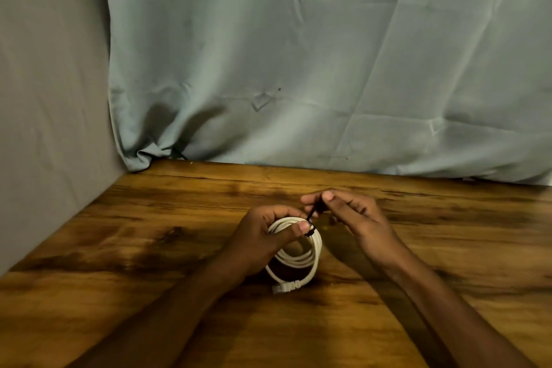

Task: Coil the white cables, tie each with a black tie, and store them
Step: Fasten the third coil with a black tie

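**Inspector:** State the position of the cable.

**Assessor:** The white cable (298, 251) is coiled in several loops and stands on edge over the worktop (149, 248), its plug end low at the near side. Whether the bottom loop rests on the wood, I cannot tell.

**Inspector:** Left hand?

**Assessor:** The left hand (268, 236) is curled round the top of the coil, thumb pressed across the strands. In my judgement this keeps the loops bunched so that they cannot spring apart.

**Inspector:** Right hand?

**Assessor:** The right hand (343, 212) pinches the free end of the black tie (311, 216) between thumb and fingertip, above and just behind the coil. The tie runs taut from that pinch down to the strands beside the left thumb.

**Inspector:** Stage of work?

**Assessor:** Tying, apparently cinching. Storing is not yet done; no container is in view, only grey and pale green cloth (298, 54) hung behind.
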Tool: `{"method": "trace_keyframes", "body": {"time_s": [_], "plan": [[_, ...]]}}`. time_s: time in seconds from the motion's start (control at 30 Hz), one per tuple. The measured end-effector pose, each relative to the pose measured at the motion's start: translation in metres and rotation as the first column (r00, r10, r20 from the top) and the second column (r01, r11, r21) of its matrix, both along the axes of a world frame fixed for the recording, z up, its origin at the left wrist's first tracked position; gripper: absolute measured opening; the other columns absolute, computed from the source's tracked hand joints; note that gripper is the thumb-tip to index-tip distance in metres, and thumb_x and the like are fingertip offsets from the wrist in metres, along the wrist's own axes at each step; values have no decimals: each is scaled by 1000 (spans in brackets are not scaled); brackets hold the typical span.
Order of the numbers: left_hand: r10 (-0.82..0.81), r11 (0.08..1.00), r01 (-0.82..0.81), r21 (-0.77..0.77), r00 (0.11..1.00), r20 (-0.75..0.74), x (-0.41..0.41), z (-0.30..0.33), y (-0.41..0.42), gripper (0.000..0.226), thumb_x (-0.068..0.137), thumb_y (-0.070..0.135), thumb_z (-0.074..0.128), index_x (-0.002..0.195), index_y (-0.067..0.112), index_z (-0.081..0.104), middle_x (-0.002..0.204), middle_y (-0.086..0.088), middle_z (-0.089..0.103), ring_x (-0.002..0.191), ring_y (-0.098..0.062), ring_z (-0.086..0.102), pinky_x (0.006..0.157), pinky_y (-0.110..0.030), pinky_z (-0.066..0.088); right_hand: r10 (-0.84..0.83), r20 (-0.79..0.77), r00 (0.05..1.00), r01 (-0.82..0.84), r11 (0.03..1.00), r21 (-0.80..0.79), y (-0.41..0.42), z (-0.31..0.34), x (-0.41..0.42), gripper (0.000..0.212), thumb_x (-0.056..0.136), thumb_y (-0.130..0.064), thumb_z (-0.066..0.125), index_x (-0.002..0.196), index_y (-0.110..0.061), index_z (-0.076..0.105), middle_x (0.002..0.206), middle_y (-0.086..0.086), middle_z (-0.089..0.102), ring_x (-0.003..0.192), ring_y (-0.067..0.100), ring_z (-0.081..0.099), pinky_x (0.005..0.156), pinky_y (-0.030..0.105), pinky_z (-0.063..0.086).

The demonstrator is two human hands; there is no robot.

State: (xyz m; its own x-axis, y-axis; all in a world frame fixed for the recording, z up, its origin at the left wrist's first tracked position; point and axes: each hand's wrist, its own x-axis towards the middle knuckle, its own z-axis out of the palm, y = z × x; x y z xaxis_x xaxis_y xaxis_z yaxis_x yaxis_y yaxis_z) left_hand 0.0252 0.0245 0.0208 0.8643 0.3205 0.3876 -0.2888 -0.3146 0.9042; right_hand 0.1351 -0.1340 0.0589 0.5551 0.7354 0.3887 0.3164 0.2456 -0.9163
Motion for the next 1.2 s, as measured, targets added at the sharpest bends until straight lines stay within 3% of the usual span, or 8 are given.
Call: {"method": "trace_keyframes", "body": {"time_s": [0.13, 0.2, 0.33, 0.5, 0.67, 0.87, 1.0, 1.2], "plan": [[-21, 1000, 21, -15, 1000, -5, -1, 0, 1, 10, 89, 20, 71, 97, 19, 77, 96, -2, 78, 88, -18, 73, 76, -30, 58, 75, -66, 995, -81, 993, -91, -6, -4, 14, 39, 104, -36, 50, 109, -11, 80, 100, 26, 72, 90, 15, 69, 71, 18, 49], [-25, 1000, 25, -4, 1000, -18, -1, 0, 0, 12, 89, 20, 71, 99, 17, 76, 96, -1, 78, 88, -16, 73, 75, -27, 58, 109, -72, 991, -116, 988, -99, -10, -5, 18, 31, 101, -28, 58, 108, -6, 78, 99, 15, 76, 92, 14, 70, 74, 18, 52], [-48, 997, 49, 59, 999, -24, 0, 0, 0, 18, 90, 21, 69, 104, 12, 76, 97, -2, 77, 88, -16, 73, 75, -25, 58, 130, 148, 980, -109, 983, -145, -17, -3, 20, 21, 88, -16, 69, 105, -5, 77, 106, 9, 78, 105, 19, 72, 89, 26, 56], [-56, 993, 57, 107, 998, -19, 0, -1, -2, 15, 90, 22, 69, 103, 18, 75, 98, 4, 77, 89, -8, 72, 74, -19, 56, 103, 263, 959, -51, 979, -199, -15, -4, 22, 10, 95, -18, 69, 97, -9, 73, 93, 3, 72, 92, 16, 67, 83, 26, 53], [36, 992, -44, 117, 997, 68, 2, -3, -2, 11, 91, 19, 69, 100, 17, 75, 93, 5, 76, 86, -8, 72, 75, -19, 55, 36, 136, 990, -15, 989, -150, -13, -8, 17, 10, 90, -26, 68, 83, -24, 74, 81, -3, 67, 81, 12, 60, 76, 27, 49], [107, 972, -131, 193, 986, 128, 1, -1, -2, 10, 93, 13, 69, 100, 16, 75, 94, 10, 76, 84, -3, 72, 72, -15, 53, -25, 68, 997, 36, 986, -164, -10, -9, 13, 17, 95, 0, 65, 83, -9, 71, 74, -3, 68, 71, 8, 60, 63, 15, 47], [117, 956, -152, 252, 982, 147, 0, -2, 0, 11, 93, 16, 69, 102, 17, 75, 95, 9, 76, 87, -3, 71, 75, -20, 56, -56, 61, 997, 67, 978, -199, -11, -10, 11, 14, 94, -4, 68, 83, -11, 73, 80, 13, 67, 75, 23, 55, 66, 33, 44], [132, 965, -160, 208, 981, 145, 1, -2, -1, 10, 94, 16, 68, 101, 18, 74, 95, 9, 76, 86, -4, 72, 74, -22, 57, -19, -9, 1000, 17, 984, -176, -9, -8, 10, 20, 94, 15, 56, 83, 1, 66, 69, 0, 63, 63, 1, 59, 58, 11, 46]]}}
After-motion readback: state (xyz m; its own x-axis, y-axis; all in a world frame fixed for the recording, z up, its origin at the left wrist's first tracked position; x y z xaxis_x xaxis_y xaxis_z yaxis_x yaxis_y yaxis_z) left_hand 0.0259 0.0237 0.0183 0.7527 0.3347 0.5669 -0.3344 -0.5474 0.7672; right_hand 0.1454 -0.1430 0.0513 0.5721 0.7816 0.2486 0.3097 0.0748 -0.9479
